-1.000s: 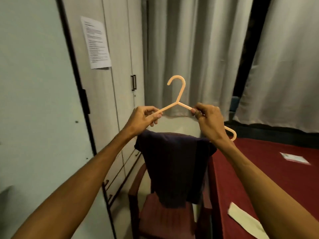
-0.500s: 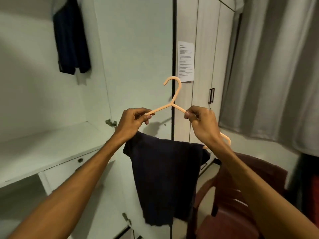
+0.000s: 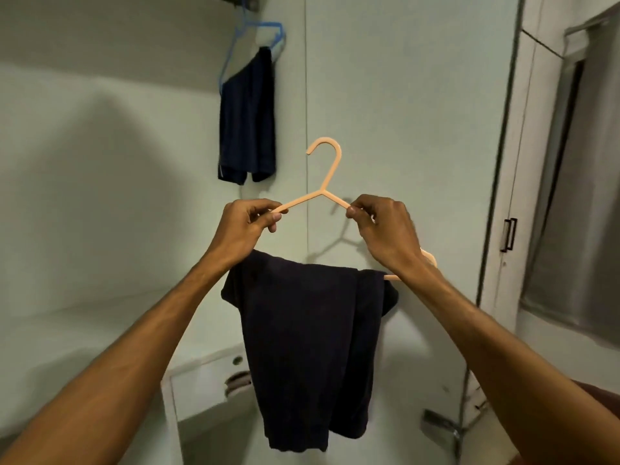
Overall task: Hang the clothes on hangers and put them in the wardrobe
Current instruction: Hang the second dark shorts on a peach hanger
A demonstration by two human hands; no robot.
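Note:
I hold a peach plastic hanger [image 3: 327, 176] upright in front of the open wardrobe [image 3: 100, 196]. My left hand [image 3: 246, 226] pinches its left shoulder and my right hand [image 3: 385, 229] grips its right shoulder. A dark folded garment [image 3: 312, 347] drapes over the hanger's lower bar and hangs straight down. Higher up inside the wardrobe, a blue hanger [image 3: 255, 38] hangs from the rail with dark shorts [image 3: 248, 119] on it.
A white shelf with a drawer [image 3: 208, 387] sits low inside the wardrobe. The open wardrobe door [image 3: 419, 129] stands behind the hanger. Closed cupboard doors with a black handle [image 3: 508, 234] and a grey curtain [image 3: 577, 196] are at the right.
My view has swung left from the chair and bed to the wardrobe's inside. Both hands keep the same hold on the peach hanger, which now faces the hanging rail area.

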